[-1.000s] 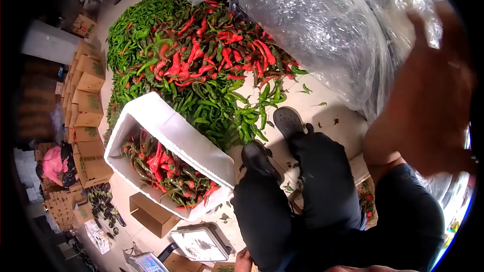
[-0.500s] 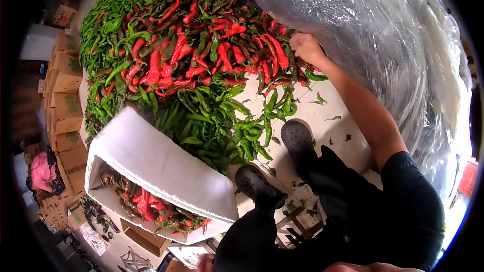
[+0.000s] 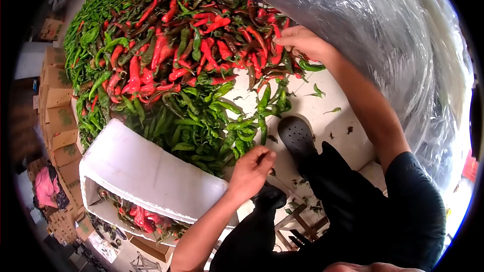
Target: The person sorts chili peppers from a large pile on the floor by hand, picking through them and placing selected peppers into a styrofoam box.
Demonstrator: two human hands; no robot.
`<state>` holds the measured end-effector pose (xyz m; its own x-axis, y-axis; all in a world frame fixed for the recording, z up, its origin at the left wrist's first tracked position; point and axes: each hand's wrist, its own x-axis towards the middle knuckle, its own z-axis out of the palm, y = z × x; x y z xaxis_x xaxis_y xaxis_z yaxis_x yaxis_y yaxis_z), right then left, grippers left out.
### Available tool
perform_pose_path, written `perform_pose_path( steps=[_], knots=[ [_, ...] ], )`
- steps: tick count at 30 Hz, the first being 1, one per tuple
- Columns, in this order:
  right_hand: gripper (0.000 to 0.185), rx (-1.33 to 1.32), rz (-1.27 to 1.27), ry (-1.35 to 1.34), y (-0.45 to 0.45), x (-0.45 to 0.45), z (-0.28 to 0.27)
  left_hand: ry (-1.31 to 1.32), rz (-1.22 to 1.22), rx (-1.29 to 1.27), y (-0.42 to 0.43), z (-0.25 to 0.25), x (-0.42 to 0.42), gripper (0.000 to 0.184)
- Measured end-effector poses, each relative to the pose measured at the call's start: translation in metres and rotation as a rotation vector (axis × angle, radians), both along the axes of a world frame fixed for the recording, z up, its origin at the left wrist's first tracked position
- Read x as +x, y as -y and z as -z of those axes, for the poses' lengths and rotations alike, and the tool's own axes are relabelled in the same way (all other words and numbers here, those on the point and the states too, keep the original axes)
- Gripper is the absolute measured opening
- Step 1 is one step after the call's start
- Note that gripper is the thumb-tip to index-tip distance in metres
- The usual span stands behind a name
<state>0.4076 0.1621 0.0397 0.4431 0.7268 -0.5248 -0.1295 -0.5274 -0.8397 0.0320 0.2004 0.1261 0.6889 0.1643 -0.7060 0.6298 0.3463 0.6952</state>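
Note:
My right hand (image 3: 304,43) reaches over the right edge of a big pile of red and dark chili peppers (image 3: 212,22). Its thumb and fingers are closed on the upper end of a red chili pepper (image 3: 277,46). Lower down, my left hand (image 3: 250,171) hovers near the green chili peppers (image 3: 201,131) with its fingers curled in; no pepper shows in it. Beside my left forearm a white foam box (image 3: 151,153) lies tilted on its side, with red and dark peppers (image 3: 143,217) inside. My forearm hides part of its opening.
Clear plastic sheeting (image 3: 383,35) rises along the right side. My shoe (image 3: 297,136) stands on the pale tiled floor (image 3: 333,121), where leaf scraps lie. Cardboard boxes (image 3: 59,100) line the left, and an open carton (image 3: 151,248) sits below the foam box.
My left hand has come up from the bottom edge to beside the green peppers. My right hand has closed on a red pepper and drawn it slightly off the pile. The view has shifted slightly.

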Motion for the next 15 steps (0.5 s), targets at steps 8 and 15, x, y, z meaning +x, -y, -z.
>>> perform_pose_path(
  steps=[8,15],
  knots=[
    [0.032,0.286,-0.093,-0.186,0.073,-0.040,-0.085,-0.049,0.104,-0.042,0.045,0.025,-0.010,0.020],
    [0.026,0.041,-0.379,0.235,0.180,-0.080,-0.169,-0.079,-0.121,-0.112,0.041,0.013,-0.011,0.017]
  ],
)
